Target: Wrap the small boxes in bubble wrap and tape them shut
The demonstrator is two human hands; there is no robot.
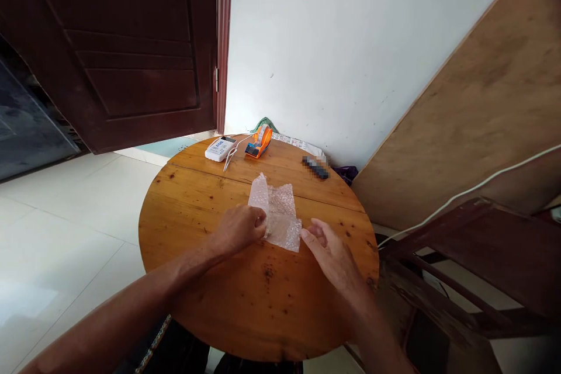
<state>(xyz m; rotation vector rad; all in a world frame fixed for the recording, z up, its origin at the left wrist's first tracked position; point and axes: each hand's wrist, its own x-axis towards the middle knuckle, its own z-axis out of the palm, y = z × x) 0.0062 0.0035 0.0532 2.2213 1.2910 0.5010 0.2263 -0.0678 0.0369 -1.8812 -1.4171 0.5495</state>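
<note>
A sheet of clear bubble wrap (284,228) lies partly folded on the round wooden table, its upper left flap standing up. My left hand (241,227) is curled closed at the wrap's left edge, with the fingertips pinching it. At the right edge of the wrap is my right hand (332,252), its thumb and fingers apart and the thumb tip close to the plastic. Whether that thumb touches the wrap is hard to see. Some of the left fingers are hidden behind the hand.
Toward the back of the wooden table (184,210) sit an orange tape dispenser (262,141), a white box-like device (220,149) with a white cable, and a dark blurred-out object (315,167). A wooden chair (473,257) stands at right, a dark red door (140,41) at left.
</note>
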